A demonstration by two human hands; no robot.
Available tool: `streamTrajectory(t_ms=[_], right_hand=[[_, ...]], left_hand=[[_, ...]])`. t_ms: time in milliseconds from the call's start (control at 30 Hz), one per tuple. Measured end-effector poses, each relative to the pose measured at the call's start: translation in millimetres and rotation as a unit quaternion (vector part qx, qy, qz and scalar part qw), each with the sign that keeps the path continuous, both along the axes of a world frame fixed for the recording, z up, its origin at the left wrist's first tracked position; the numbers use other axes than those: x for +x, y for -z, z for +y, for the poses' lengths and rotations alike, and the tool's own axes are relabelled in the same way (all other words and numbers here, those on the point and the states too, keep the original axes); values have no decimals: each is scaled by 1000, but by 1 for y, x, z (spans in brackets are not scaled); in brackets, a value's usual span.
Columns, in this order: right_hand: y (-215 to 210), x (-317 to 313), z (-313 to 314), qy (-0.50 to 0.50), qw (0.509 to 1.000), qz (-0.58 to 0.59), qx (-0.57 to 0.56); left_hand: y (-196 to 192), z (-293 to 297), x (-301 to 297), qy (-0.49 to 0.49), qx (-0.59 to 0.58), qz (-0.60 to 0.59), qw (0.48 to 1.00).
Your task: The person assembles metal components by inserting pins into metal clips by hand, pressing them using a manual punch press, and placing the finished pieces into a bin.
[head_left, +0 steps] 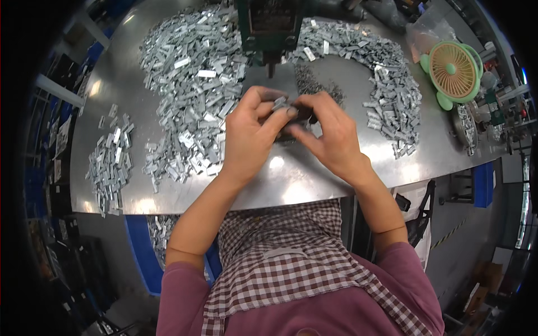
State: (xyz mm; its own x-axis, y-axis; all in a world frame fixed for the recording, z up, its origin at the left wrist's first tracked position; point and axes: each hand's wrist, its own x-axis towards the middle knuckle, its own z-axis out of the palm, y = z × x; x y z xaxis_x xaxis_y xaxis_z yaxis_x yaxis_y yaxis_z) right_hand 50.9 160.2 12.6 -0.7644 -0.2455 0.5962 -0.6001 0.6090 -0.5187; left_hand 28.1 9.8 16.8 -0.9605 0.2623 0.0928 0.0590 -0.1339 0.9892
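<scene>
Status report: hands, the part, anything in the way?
Left hand pinching small metal part. Right hand close beside, grip unclear. No obstruction seen; green machine just beyond.

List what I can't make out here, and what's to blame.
- Head view: the full shape of the metal piece, covered by the left hand.
- Head view: what the right hand touches, hidden by its own fingers and shadow.
- Head view: the top of the green machine, cut off by the upper edge.
- Head view: the dark bits, too small to identify.
</scene>
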Motion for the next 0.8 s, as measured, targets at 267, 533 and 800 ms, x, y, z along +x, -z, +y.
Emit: streamTrajectory(t_ms=[267,533,800], right_hand=[[18,16,-14,83,990,13,-112],[22,25,-14,87,983,30,-156],[21,26,9,75,993,-30,-86]], left_hand=[[7,-2,16,25,-4,30,999],[6,0,22,23,29,24,999],[5,-6,9,6,-79,128,989]])
